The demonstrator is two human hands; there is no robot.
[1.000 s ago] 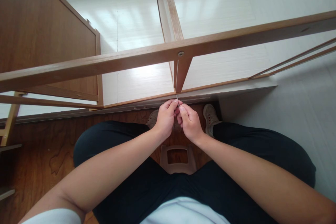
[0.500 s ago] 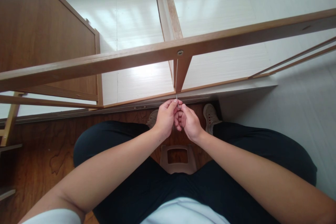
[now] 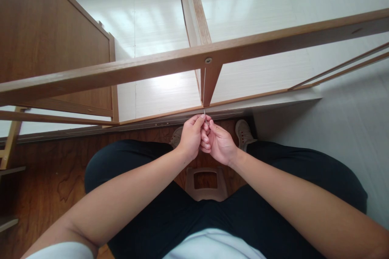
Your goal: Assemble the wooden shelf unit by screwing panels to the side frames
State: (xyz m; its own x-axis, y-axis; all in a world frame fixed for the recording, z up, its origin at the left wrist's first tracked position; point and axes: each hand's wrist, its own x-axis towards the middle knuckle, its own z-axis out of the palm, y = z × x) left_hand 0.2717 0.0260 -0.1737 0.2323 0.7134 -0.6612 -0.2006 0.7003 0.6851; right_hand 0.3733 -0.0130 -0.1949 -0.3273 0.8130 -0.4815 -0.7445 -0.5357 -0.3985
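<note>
Both hands meet just below the shelf divider (image 3: 209, 83): left hand (image 3: 191, 139) pinches a thin metal pin (image 3: 205, 116), upright toward it; right hand (image 3: 219, 145), fingers curled, touches alongside.

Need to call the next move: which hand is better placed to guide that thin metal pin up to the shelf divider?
Left, probably. The left hand pinches the thin metal pin at its fingertips, tip pointing up just below the wooden shelf divider. The right hand lies lower, fingers curled against the left's, seemingly only steadying.
</note>
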